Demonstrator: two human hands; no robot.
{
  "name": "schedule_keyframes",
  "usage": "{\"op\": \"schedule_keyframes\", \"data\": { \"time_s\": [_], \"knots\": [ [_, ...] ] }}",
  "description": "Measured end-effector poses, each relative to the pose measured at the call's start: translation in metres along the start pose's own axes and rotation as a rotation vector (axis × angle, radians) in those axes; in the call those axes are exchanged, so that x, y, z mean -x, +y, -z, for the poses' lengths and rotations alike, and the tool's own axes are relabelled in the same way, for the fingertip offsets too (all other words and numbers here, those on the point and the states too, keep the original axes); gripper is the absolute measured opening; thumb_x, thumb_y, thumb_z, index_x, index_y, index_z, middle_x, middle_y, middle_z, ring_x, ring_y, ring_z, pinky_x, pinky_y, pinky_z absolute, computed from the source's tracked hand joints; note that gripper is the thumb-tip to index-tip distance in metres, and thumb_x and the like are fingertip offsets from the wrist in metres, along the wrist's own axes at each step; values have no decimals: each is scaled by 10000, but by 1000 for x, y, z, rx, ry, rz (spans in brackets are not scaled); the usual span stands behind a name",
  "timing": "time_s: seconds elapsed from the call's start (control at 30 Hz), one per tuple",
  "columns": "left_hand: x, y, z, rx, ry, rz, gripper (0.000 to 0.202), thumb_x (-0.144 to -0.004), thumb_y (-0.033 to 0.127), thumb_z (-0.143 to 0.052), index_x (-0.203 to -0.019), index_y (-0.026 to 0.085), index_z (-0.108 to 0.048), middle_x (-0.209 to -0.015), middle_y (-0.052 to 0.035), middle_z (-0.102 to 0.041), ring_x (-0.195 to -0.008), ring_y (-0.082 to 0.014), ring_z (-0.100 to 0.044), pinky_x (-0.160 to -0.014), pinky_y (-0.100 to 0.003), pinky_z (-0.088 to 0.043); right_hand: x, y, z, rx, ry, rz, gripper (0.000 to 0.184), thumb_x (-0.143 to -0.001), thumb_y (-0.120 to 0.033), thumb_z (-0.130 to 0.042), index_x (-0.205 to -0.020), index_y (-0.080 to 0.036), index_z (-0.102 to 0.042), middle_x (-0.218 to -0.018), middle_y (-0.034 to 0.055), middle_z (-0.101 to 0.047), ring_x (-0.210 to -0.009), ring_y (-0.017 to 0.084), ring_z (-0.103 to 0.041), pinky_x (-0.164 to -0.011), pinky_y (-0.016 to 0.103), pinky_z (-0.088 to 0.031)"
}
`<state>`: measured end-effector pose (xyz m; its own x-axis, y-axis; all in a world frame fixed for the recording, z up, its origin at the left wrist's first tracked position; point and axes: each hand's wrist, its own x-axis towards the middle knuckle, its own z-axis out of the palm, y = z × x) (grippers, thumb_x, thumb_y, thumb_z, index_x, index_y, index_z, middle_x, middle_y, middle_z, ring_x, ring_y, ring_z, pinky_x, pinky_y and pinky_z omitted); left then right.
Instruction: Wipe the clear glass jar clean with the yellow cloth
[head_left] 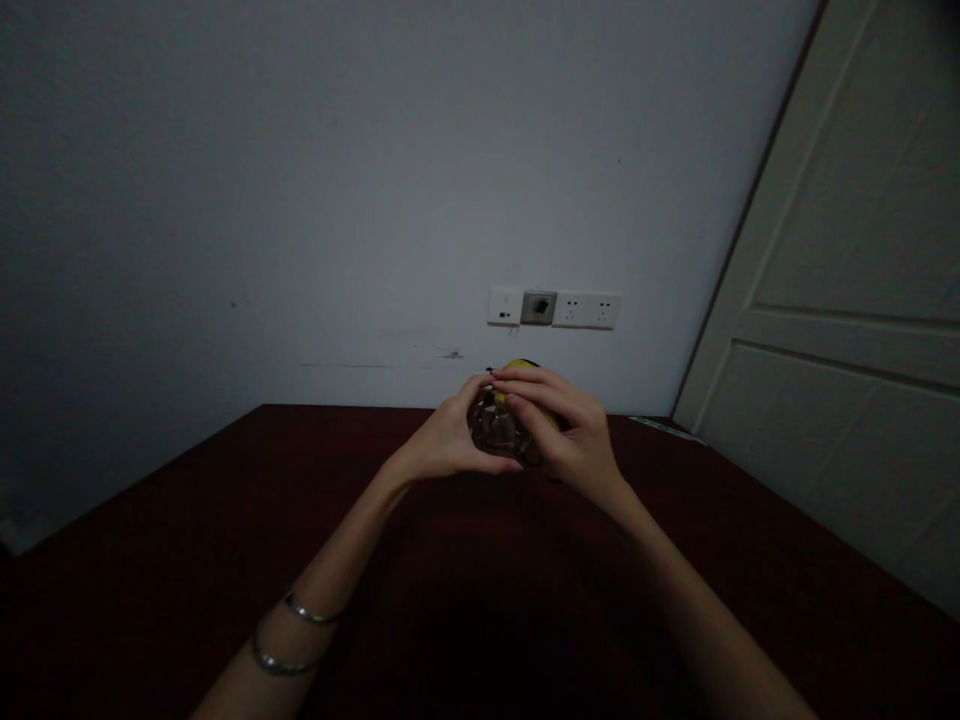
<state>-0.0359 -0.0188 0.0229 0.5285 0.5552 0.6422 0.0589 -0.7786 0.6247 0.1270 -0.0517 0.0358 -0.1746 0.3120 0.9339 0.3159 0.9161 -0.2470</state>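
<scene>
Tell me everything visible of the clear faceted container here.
The clear faceted container looks like glass or plastic, with yellow parts partly covered. The left grip holds its left side; the right grip covers much of its right. It appears over the dark red table; contact with it, tilt, contents and any lid are unclear.

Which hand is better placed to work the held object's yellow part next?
Probably the right hand: its fingers lie over the yellow part, while the left hand cups the clear faceted end.
</scene>
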Motion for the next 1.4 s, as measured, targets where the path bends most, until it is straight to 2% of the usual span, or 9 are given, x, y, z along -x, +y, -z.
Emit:
{"op": "schedule_keyframes", "data": {
  "time_s": [0.13, 0.23, 0.37, 0.53, 0.73, 1.07, 1.17, 1.27, 1.4],
  "knots": [
    [1, 6, -4, 149, -45, 42, 822, -506, 243, -845, -1211, 213, -423, -1139, -96, -579, -1135, -291, -536, -991, -503, -410, -5, 4, 2, -65, 118, -170, 181, -849, -216, -563, -931, -266, -717, -1016, 35, -711, -997, 188, -643, -926, 429, -502],
    [0, 5, -7, 279, -33, 100, 812, -476, 207, -852, -1176, 221, -441, -1066, -76, -604, -1092, -282, -565, -950, -489, -444, -6, 7, 6, -146, 118, -240, 185, -865, -267, -548, -951, -269, -712, -1096, 37, -690, -1062, 194, -619, -970, 441, -474],
    [-3, 1, -8, 401, 74, 181, 801, -420, 205, -867, -1117, 193, -470, -1088, -93, -600, -1028, -269, -593, -898, -441, -476, -6, 9, 18, -202, -98, -142, 315, -879, -376, -514, -1173, -317, -608, -1368, 15, -514, -1288, 229, -444, -1086, 482, -343],
    [-7, -1, -8, 512, 144, 296, 724, -453, 311, -854, -1076, 153, -518, -1052, -102, -624, -930, -236, -619, -812, -377, -508, -2, 9, 28, -42, -350, -48, 729, -735, -394, -687, -1383, -322, -360, -1510, 49, -288, -1376, 284, -289, -1118, 500, -275],
    [-10, 6, -9, 500, 130, 371, 507, -544, 304, -798, -980, 152, -590, -949, -80, -653, -846, -206, -616, -755, -362, -511, 3, 19, 15, 121, -322, 16, 915, -635, -380, -773, -1399, -294, -276, -1457, 118, -310, -1367, 299, -284, -1110, 529, -277],
    [-13, 5, -10, 442, 150, 417, 522, -589, 368, -776, -1006, 137, -563, -946, -106, -645, -813, -206, -628, -696, -352, -529, 6, 26, 4, 53, -225, -83, 885, -590, -219, -759, -1355, -301, -322, -1347, 96, -394, -1269, 269, -400, -1077, 494, -326],
    [-10, -3, -8, 454, 91, 413, 690, -582, 407, -782, -1143, 162, -465, -927, -100, -634, -710, -186, -633, -611, -324, -528, 8, 28, 1, 9, -204, -167, 891, -562, -186, -740, -1352, -287, -342, -1317, 98, -420, -1217, 267, -448, -1052, 488, -353],
    [-4, -10, -5, 485, -52, 444, 1023, -555, 387, -805, -1353, 232, -184, -917, -85, -626, -577, -161, -618, -539, -324, -519, 8, 32, 0, -68, -150, -266, 877, -556, -225, -747, -1344, -280, -367, -1313, 104, -448, -1210, 284, -459, -1034, 501, -359],
    [-1, -12, -1, 297, -126, 407, 1251, -502, 299, -845, -1416, 276, 10, -1024, -96, -586, -636, -142, -593, -557, -297, -495, 4, 36, 0, -216, -71, -468, 875, -559, -319, -764, -1345, -233, -389, -1272, 113, -513, -1150, 283, -514, -1005, 479, -390]
  ]
}}
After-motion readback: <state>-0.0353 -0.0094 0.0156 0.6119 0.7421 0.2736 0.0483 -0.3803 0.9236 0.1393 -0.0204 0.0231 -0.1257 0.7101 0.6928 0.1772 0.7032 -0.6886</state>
